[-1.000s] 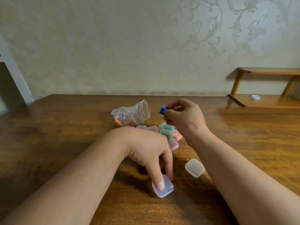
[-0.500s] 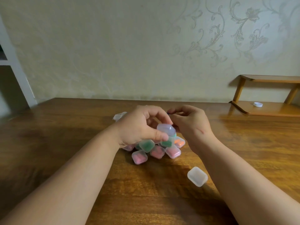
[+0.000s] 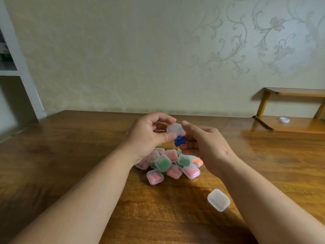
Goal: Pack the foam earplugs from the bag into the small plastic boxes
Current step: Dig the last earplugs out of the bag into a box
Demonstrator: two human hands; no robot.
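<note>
at the centre of the frame the left hand (image 3: 149, 138) grips a small clear plastic box (image 3: 174, 129) between thumb and curled fingers, raised off the wooden table (image 3: 70, 155), probably so its opening meets the other hand. the right hand (image 3: 207, 147) pinches two blue foam earplugs (image 3: 179, 141) just under the box, seemingly to feed them in; whether the lid is open i cannot tell. below lies a pile of filled boxes (image 3: 168, 164), pink, green and orange, with one empty box (image 3: 218, 200) set apart at lower right, likely next. the bag is hidden.
</note>
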